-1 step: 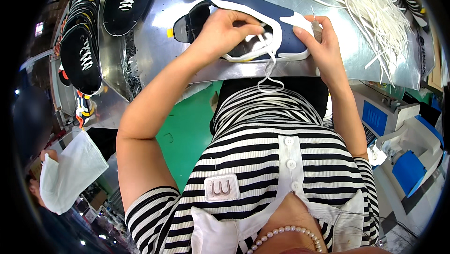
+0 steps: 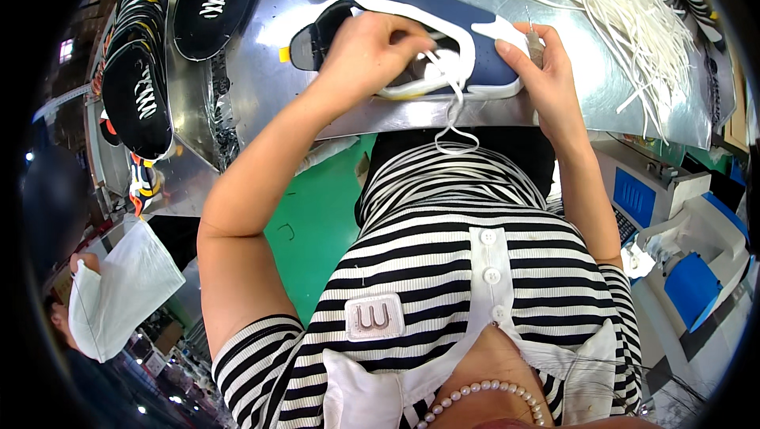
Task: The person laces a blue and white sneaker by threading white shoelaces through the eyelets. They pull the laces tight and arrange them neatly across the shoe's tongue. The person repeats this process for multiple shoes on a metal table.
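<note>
A navy and white shoe upper [image 2: 495,63] lies sideways on the metal tabletop, its dark heel end to the left. My left hand [image 2: 370,51] is over its opening, thumb and fingers pinching a white shoelace [image 2: 454,112]. That lace runs across the white eyelet edge and hangs in a loop past the table's near edge. At the toe, my right hand [image 2: 548,73] grips the upper with the thumb on top. Between its fingers is a small tool with a stubby handle [image 2: 537,49] and a thin metal point standing up. Part of the lace is hidden by my left fingers.
Loose white laces [image 2: 602,9] are heaped at the far right of the metal tabletop [image 2: 261,104]. Black laced uppers [image 2: 134,104] are stacked at the left. Beyond the right side stands a machine with blue panels [image 2: 689,290]. A person at the lower left holds white sheeting [image 2: 123,294].
My left hand has shifted slightly left and upward, drawing the pinched lace with it. The upper has moved a little away from me. My right hand keeps its grip.
</note>
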`<state>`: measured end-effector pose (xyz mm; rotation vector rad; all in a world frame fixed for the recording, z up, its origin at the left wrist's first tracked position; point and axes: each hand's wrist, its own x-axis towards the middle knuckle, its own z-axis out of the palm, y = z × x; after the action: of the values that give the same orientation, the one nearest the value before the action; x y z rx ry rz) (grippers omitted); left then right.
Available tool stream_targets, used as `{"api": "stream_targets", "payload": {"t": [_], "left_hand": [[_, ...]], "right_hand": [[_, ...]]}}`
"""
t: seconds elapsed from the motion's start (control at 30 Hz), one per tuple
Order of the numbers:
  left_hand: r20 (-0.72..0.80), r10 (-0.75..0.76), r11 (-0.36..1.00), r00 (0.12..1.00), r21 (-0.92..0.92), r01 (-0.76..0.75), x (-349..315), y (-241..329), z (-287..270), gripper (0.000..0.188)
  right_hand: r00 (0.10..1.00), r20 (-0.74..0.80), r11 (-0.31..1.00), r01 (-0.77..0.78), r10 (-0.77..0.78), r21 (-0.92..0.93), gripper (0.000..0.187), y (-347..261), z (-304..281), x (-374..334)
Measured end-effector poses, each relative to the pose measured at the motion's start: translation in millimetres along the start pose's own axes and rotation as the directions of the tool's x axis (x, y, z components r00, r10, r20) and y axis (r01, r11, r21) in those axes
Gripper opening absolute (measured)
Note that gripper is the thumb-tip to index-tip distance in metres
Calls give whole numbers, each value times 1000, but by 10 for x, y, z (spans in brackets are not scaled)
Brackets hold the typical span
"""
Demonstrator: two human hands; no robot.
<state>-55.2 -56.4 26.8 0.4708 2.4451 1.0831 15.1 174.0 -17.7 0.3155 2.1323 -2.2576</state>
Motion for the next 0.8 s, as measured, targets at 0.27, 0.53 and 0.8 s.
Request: {"api": "stream_targets", "payload": {"t": [0.27, 0.53, 0.8], "left_hand": [[-661, 353, 570, 662, 713, 408, -989, -1078, -1914, 17], [-171, 605, 793, 778, 223, -568, -445, 455, -572, 12], [-377, 665, 747, 645, 327, -579, 158, 653, 208, 8]], "right_hand": [[987, -85, 979, -119, 135, 165, 43, -186, -403, -31], [929, -96, 705, 201, -357, -680, 39, -10, -491, 81], [977, 134, 973, 184, -166, -140, 19, -433, -75, 27]]}}
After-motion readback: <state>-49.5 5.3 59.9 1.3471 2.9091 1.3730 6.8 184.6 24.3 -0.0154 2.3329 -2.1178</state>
